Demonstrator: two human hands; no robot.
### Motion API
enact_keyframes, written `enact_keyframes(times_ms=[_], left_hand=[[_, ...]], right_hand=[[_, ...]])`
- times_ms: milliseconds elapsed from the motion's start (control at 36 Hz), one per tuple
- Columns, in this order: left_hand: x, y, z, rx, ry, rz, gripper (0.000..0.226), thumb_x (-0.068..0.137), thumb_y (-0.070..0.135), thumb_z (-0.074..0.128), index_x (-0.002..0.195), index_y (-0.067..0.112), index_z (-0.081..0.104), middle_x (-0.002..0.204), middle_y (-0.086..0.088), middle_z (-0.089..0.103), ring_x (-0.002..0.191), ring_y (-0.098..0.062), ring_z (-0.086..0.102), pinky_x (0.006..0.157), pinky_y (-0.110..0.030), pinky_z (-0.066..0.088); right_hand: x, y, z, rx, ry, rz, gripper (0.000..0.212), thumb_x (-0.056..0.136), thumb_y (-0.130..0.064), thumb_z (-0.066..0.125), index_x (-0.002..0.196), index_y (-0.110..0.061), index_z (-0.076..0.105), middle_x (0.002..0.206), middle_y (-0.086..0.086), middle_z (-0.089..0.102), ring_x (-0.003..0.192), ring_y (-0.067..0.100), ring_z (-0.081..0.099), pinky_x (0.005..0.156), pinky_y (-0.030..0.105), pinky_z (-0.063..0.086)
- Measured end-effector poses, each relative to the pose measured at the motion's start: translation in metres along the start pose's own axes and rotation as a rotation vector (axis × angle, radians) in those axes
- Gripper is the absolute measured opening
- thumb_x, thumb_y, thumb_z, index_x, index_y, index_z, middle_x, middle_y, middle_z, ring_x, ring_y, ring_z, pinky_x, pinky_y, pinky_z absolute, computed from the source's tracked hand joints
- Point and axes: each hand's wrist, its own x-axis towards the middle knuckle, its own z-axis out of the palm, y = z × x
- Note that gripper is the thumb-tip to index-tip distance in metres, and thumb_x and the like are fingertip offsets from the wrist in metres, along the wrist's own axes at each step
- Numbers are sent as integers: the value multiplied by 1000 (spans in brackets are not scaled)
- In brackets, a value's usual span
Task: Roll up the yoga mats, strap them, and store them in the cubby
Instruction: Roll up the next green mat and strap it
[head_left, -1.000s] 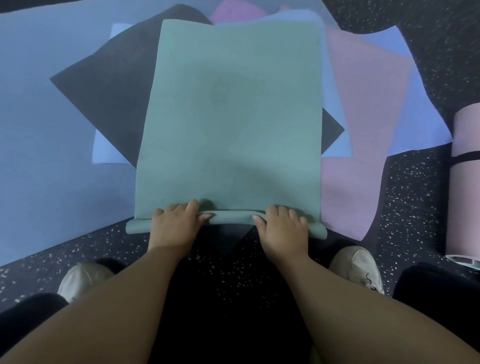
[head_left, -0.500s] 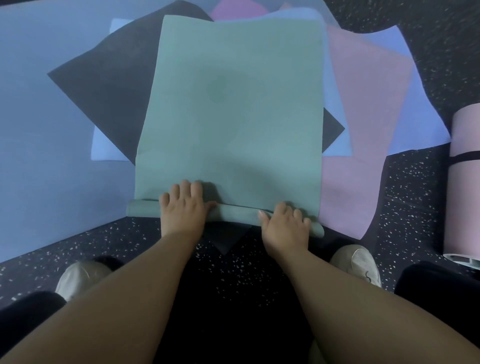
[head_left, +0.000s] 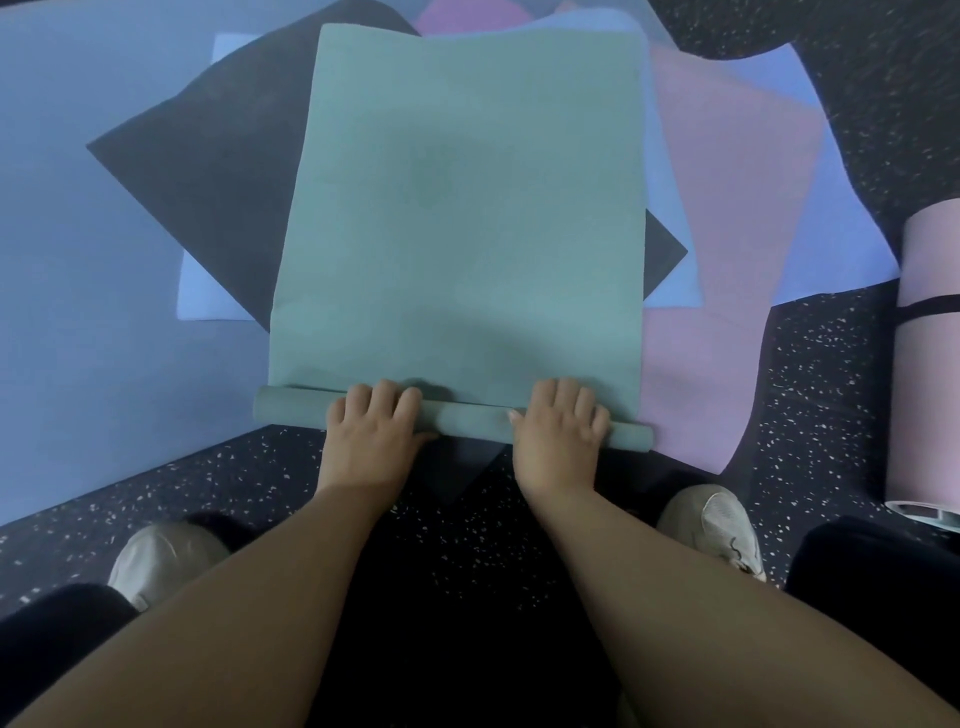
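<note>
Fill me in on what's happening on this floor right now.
A person crouches over a green yoga mat and is rolling it up from the near end. The left hand and right hand both rest curled over the thin roll, most of the mat lying flat ahead. Beneath it lie a black mat, a pink mat and blue mats, all unrolled. A pink rolled mat with a dark strap lies on the speckled floor to the right.
</note>
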Motion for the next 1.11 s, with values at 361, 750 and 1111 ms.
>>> enact_keyframes(times_ms=[361,750,1111], left_hand=[[37,1,-10,-43,-33,-76,44,93,47,38,80,14,64,84,-5,60,84,-31,53,78,-37,24],[37,-4,2,-110,174,46,40,84,44,47,104,10,56,106,-16,54,99,-32,43,103,-49,24],[45,1,-7,-149,143,-64,40,89,34,42,105,11,70,100,-11,61,104,-27,39,100,-41,24]], right_hand=[[1,0,6,268,46,-132,34,71,-30,78,95,-13,61,93,7,59,92,24,45,82,33,34],[48,-6,-14,195,-236,-163,29,102,-36,41,120,-17,52,125,3,51,119,23,40,95,32,25],[38,-21,-9,88,151,-95,27,66,-26,81,79,-13,61,83,7,56,78,28,54,71,35,25]])
